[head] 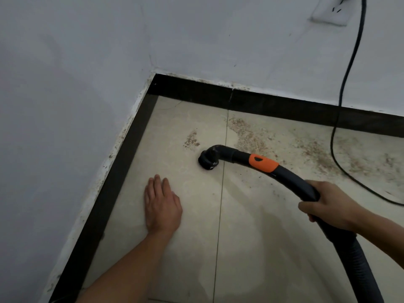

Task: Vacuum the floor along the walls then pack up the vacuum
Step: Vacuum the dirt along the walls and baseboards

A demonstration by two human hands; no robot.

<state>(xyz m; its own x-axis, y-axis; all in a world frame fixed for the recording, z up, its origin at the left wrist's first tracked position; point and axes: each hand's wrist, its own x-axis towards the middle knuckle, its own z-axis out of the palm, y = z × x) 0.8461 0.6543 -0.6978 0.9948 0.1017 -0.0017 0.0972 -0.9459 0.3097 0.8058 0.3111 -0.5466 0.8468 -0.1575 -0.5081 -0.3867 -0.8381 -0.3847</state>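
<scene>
- I am looking down into a corner where the white painted walls [65, 84] are meeting the beige tiled floor [262, 237], edged by a black skirting board [284, 106]. This is the wall-side strip the task is asking for.
- The black plastic vacuum hose with an orange collar [290, 178] is arching in from the lower right toward that corner.
- The black power cord [349, 62] is hanging from the white wall socket [328, 16] and trailing across the floor, so I am judging that packing up is not yet due.
- The right hand [328, 204] is wrapping its fingers round the hose's curved grip behind the collar, steering it.
- The left hand [161, 206] is lying flat on the tile, fingers straight and holding nothing, probably bracing a low lean.
- The round black nozzle [207, 162] is sitting on the floor ahead of the right hand, near the left hand but apart from it, just beside the brown gritty dirt patches [244, 134].
</scene>
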